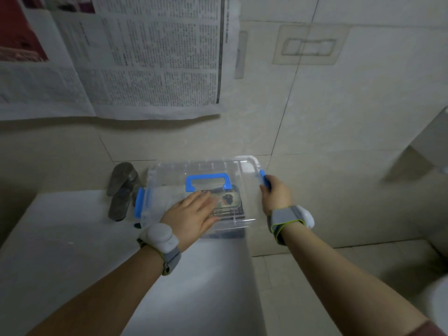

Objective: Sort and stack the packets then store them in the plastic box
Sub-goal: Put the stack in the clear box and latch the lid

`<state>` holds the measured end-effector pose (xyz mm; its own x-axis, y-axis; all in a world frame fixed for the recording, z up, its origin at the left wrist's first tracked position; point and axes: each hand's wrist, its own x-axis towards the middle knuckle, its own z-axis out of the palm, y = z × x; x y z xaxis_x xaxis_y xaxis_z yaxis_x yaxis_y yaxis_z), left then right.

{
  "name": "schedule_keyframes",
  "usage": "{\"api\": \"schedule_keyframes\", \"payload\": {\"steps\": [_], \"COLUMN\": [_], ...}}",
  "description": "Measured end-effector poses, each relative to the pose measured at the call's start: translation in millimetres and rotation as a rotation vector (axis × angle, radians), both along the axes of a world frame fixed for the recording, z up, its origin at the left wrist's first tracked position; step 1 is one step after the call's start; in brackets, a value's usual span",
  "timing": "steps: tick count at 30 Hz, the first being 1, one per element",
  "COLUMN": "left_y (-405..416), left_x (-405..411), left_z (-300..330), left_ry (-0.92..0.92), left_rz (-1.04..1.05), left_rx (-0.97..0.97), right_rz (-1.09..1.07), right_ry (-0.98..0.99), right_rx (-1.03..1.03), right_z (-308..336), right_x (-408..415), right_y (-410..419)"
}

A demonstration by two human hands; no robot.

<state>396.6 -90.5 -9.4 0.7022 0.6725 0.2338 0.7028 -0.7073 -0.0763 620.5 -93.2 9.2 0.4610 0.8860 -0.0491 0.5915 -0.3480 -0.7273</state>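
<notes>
Left hand [194,214]: palm down, flat on lid of plastic box [169,175], fingers [206,202] straight and together, pointing toward box's far right corner. Left forearm bare, rising from lower left; grey strap with white round device on wrist. Right hand [275,194]: at box's right side, fingers curled round blue latch [264,179]. Right forearm bare, rising from lower right; grey strap with white device on wrist.
</notes>
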Motion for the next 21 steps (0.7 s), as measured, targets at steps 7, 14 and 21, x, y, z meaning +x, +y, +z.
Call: {"api": "schedule_keyframes", "payload": {"steps": [7,14,21], "left_y": [11,-1,8], "left_x": [10,-37,-51], "left_z": [2,0,-2], "left_ry": [-0.187,-0.841,-1.417], "left_rz": [0.087,0.659,1.027], "left_rx": [-0.017,-0.131,-0.898], "right_rz": [0.468,0.583,0.601], "right_ry": [-0.600,-0.870,-0.890], "right_rx": [0.305,0.282,0.370], "right_z": [-19,-21,-24], "right_x": [-46,-69,-68], "right_y": [-18,-17,-9]}}
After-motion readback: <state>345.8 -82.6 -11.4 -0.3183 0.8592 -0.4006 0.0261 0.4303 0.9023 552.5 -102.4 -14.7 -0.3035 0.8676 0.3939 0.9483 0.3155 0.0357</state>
